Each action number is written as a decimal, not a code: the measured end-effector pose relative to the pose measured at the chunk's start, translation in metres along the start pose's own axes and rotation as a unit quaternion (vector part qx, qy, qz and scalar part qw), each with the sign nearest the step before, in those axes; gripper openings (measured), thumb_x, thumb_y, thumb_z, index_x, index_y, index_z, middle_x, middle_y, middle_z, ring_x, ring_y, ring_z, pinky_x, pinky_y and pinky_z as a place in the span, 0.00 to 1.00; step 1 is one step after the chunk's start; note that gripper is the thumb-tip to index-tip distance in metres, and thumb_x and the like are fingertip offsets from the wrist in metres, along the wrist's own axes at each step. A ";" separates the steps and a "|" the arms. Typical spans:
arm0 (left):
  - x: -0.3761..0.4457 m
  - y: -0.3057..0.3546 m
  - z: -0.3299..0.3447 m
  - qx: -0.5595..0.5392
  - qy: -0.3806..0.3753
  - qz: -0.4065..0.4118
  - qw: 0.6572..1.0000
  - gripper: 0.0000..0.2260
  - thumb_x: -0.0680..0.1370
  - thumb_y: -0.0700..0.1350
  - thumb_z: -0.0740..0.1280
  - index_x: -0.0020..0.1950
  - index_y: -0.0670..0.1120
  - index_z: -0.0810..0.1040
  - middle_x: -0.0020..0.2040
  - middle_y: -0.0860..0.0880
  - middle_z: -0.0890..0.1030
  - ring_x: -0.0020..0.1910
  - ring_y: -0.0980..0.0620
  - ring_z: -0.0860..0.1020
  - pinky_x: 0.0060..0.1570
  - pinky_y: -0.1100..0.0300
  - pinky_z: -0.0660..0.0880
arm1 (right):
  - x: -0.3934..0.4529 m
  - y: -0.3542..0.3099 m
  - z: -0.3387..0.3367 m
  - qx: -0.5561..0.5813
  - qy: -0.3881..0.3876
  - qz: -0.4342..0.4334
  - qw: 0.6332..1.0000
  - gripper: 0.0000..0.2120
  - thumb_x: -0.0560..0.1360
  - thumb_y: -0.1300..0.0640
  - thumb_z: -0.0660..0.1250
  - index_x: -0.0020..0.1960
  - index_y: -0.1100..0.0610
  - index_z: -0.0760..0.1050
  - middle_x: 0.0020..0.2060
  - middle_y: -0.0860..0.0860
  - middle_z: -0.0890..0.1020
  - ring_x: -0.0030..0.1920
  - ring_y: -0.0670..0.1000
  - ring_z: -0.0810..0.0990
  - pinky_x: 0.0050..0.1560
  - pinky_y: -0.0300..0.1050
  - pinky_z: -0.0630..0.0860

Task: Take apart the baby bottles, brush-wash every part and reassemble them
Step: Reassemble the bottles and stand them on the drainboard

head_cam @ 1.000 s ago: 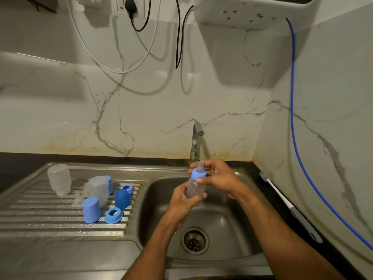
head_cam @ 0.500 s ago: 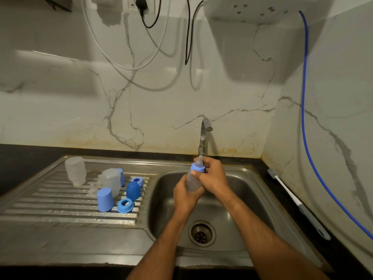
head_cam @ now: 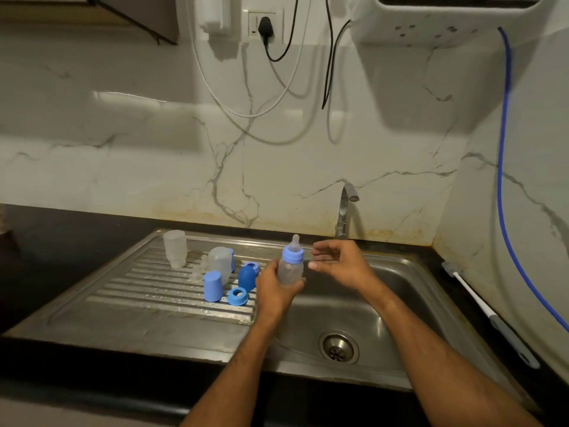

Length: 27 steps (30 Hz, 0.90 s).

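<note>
Near, over the sink (head_cam: 400, 303) rim: left hand (head_cam: 274, 291) wrapped round an upright baby bottle (head_cam: 291, 266) with blue collar and teat on. Just right, apart from it: right hand (head_cam: 335, 263), fingers loosely curved, holding nothing. Left on the drainboard (head_cam: 123, 291): loose blue caps (head_cam: 212, 286), rings (head_cam: 237, 296), clear bottles (head_cam: 175, 248). Right counter: bottle brush (head_cam: 489, 315). Far: tap (head_cam: 345, 211).

The left hand (head_cam: 275, 291) hides the lower part of the bottle (head_cam: 291, 266).

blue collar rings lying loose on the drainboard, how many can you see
2: one blue collar ring lies flat at the front, beside the light blue cap; another blue collar ring sits further back, behind the dark blue cap. More may be hidden behind the clear bottles.
</note>
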<state>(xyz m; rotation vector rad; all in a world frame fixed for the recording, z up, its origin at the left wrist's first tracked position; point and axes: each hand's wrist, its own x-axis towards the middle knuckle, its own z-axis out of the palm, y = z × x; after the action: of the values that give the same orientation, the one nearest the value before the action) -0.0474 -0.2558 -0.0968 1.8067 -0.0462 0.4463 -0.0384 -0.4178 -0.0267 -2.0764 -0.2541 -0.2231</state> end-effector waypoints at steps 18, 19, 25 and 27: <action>-0.006 -0.028 -0.147 0.032 0.090 0.023 0.995 0.19 0.68 0.41 0.81 0.54 0.51 0.76 0.46 0.57 0.79 0.44 0.63 0.78 0.39 0.72 0.74 | 0.016 -0.029 0.140 -0.057 -0.039 0.025 0.997 0.17 0.72 0.64 0.77 0.60 0.60 0.81 0.49 0.53 0.84 0.53 0.50 0.84 0.60 0.47 0.81; -0.004 -0.030 -0.152 0.028 0.093 0.020 0.995 0.19 0.68 0.41 0.81 0.53 0.51 0.76 0.46 0.59 0.79 0.44 0.64 0.78 0.39 0.73 0.73 | 0.018 -0.032 0.147 -0.059 -0.044 0.026 0.997 0.17 0.72 0.64 0.78 0.60 0.60 0.81 0.49 0.53 0.84 0.54 0.51 0.84 0.60 0.47 0.81; -0.001 -0.046 -0.179 0.010 0.123 0.014 0.992 0.19 0.67 0.43 0.82 0.53 0.48 0.79 0.46 0.54 0.83 0.45 0.58 0.81 0.43 0.64 0.78 | 0.023 -0.048 0.189 -0.086 -0.077 0.016 0.993 0.19 0.69 0.62 0.81 0.58 0.59 0.82 0.48 0.52 0.85 0.51 0.51 0.84 0.57 0.49 0.82; -0.001 -0.051 -0.187 0.011 0.131 0.014 0.991 0.18 0.67 0.42 0.82 0.51 0.49 0.79 0.45 0.53 0.83 0.44 0.57 0.82 0.43 0.63 0.78 | 0.022 -0.049 0.200 -0.095 -0.080 0.018 0.992 0.19 0.70 0.62 0.80 0.59 0.59 0.81 0.49 0.52 0.84 0.51 0.51 0.84 0.58 0.48 0.81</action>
<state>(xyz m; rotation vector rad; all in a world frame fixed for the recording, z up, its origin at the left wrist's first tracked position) -0.0868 -0.0660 -0.1044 1.7566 0.1144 0.7028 -0.0195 -0.2182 -0.0785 -2.2887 -0.3020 -0.0602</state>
